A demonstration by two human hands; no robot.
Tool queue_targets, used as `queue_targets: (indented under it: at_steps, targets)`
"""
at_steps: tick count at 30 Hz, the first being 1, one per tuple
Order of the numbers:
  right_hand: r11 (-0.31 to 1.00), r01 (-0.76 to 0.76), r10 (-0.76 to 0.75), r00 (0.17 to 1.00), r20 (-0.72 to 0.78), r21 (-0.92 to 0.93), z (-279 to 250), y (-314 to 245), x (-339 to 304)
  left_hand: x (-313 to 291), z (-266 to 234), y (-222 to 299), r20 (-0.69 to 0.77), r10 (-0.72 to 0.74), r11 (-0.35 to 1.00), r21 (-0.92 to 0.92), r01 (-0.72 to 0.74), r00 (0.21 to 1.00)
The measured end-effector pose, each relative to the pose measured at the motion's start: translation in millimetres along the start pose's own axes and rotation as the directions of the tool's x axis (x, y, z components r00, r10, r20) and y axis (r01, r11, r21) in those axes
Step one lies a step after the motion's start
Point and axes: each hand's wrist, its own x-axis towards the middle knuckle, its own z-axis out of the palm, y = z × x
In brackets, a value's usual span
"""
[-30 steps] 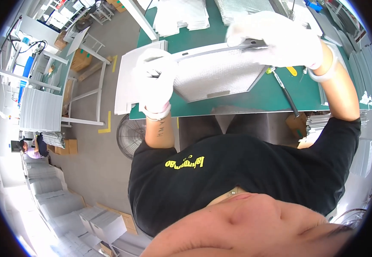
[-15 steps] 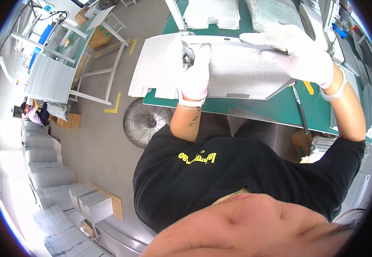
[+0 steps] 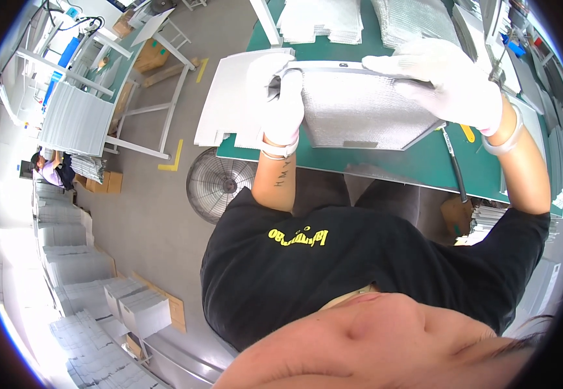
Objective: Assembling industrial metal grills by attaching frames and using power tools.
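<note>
A silver mesh filter panel (image 3: pixel 353 110) with a thin metal frame is held tilted over the green table (image 3: pixel 385 162). My left hand (image 3: pixel 278 97), in a white glove, is closed on the panel's left edge near its far corner. At the far right corner, my gloved right hand (image 3: pixel 447 84) grips the frame, with fingers reaching along the far edge. A small dark slot shows in that far edge, between the hands. Under and beside my left hand lie flat white sheets (image 3: pixel 220 97). A hammer (image 3: pixel 454 165) rests at the table's front edge, right of the panel.
A yellow-handled tool (image 3: pixel 467 133) lies by the hammer. Stacks of silver mesh sheets (image 3: pixel 320 23) stand along the table's far side. A round floor fan (image 3: pixel 226 185) is below its left corner. Another person (image 3: pixel 53 172) works at the far left among stacked panels (image 3: pixel 77 117).
My left hand has shifted left and slightly down along the panel's edge. More of the mesh's left part now shows. The right hand has hardly moved.
</note>
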Motion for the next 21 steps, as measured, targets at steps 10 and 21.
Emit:
queue_targets:
  at_steps: [10, 21]
  targets:
    - [0.77, -0.572, 0.616, 0.548, -0.567, 0.283, 55.3, -3.9, -147.9, 36.0, -6.0, -1.0, -0.011, -0.142, 0.958, 0.251, 0.14, 0.99]
    - [0.313, -0.929, 0.939, 0.271, -0.211, 0.197, 177.6, -19.1, -319.6, 30.5, 167.3, 36.3, 0.805, 0.569, 0.623, -0.288, -0.727, 0.169]
